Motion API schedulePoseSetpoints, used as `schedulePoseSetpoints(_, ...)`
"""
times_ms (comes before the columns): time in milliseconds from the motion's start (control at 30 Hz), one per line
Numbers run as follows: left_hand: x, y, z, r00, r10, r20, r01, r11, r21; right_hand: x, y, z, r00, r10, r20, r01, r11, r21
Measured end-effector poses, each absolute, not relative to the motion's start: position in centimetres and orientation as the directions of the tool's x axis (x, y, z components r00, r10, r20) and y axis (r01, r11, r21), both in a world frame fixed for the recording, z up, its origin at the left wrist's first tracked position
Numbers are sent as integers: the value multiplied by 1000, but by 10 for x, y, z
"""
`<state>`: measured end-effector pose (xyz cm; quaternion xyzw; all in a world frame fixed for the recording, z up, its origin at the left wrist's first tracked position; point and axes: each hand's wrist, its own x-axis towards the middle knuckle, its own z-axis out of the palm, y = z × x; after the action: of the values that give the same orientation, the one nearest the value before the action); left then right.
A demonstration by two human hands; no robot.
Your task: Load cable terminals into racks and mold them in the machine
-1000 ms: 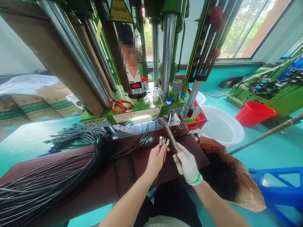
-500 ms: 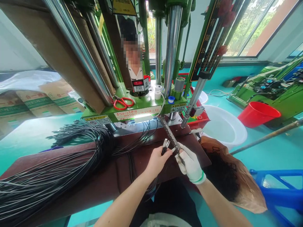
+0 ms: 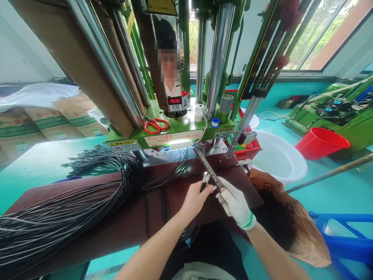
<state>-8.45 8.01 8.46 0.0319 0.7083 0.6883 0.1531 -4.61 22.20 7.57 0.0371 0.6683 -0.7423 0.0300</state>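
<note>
A slim metal bar (image 3: 207, 165) with a row of slots or holes slants up and away over the brown board. Its near end is gripped by my right hand (image 3: 235, 202), which wears a white glove with a green cuff line. My bare left hand (image 3: 192, 200) pinches black cable ends with silvery metal tips (image 3: 205, 179), held right against the left side of the bar. Whether a tip sits in a slot is too small to tell. To the left, a thick bundle of black cables (image 3: 87, 210) lies across the brown board (image 3: 128, 229).
A green press (image 3: 186, 134) stands ahead, with red-handled scissors (image 3: 156, 125) and a blue-and-white spool (image 3: 215, 122) on its ledge. At the right are a white tub (image 3: 297, 167), a red bucket (image 3: 322, 144) and a brown paper bag (image 3: 309, 237) of black pieces.
The cable tips in my left hand have come closer to the bar. My view has shifted slightly, so the press sits a little farther right and lower.
</note>
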Motion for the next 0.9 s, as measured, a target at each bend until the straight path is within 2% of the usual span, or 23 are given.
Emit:
schedulePoseSetpoints(100,-88,79,86,-972,156,-176,-192,-94,977,-48,225,70,-992,26,-123,116,-173,-978)
schedulePoseSetpoints(167,-90,76,87,-968,138,-208,-226,-129,966,-50,226,68,-991,44,-129,118,-202,-972)
schedulePoseSetpoints(233,-91,74,85,-962,168,-214,-230,-83,970,-50,227,67,-991,39,-130,120,-209,-971)
schedulePoseSetpoints(400,-91,74,79,-979,185,-85,-67,101,993,-50,228,68,-991,-20,-134,135,-204,-970)
schedulePoseSetpoints(567,-93,74,78,-985,146,-92,-72,138,988,-51,229,71,-987,-39,-154,159,-179,-971)
schedulePoseSetpoints(900,-91,73,82,-984,155,-85,-52,202,978,-50,228,73,-985,-26,-170,172,-147,-974)
